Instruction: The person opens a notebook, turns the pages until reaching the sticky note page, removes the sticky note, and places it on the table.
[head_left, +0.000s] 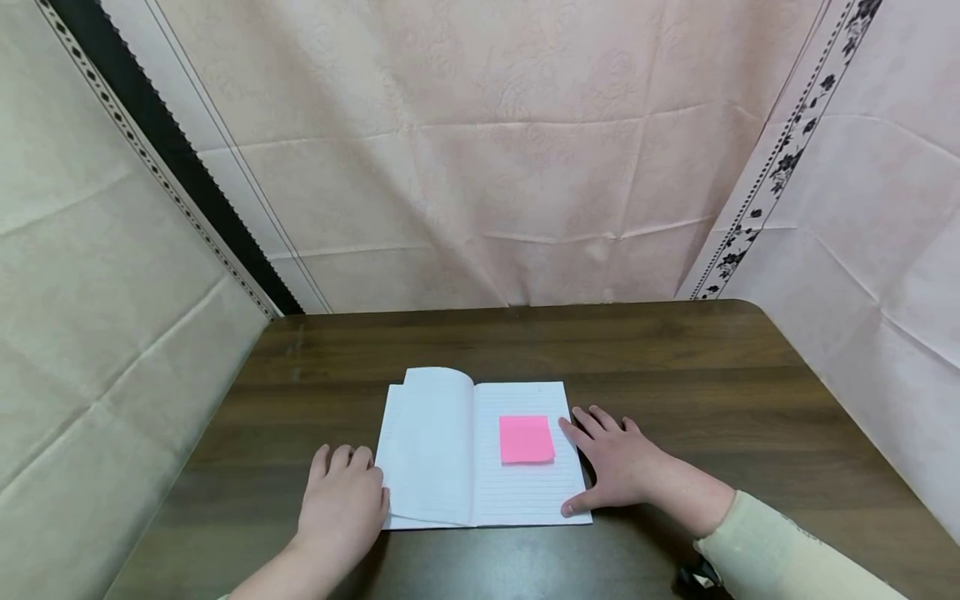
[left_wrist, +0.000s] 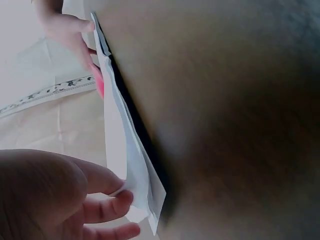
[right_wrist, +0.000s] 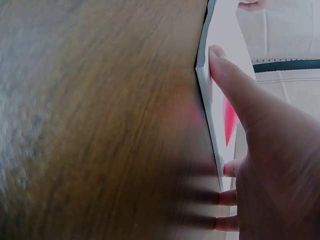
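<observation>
An open notebook [head_left: 431,450] lies on the table, its right page lined and its left page plain. A square pink sticky note [head_left: 527,440] is on the right page. At the notebook's left edge my left hand [head_left: 341,504] pinches a page [left_wrist: 142,187] between thumb and finger, and sheets stand slightly apart there. My right hand [head_left: 618,462] spreads its fingers along the right edge, with the thumb [right_wrist: 225,67] resting on the lower right corner of the page. The fingertips reach down beside that edge.
The brown wooden table [head_left: 675,358] extends around the notebook on all sides. Pale cloth [head_left: 480,167] hangs behind the table and on both sides, with a floral border [head_left: 780,167] at the right. A small black object [head_left: 701,577] sits by the right sleeve.
</observation>
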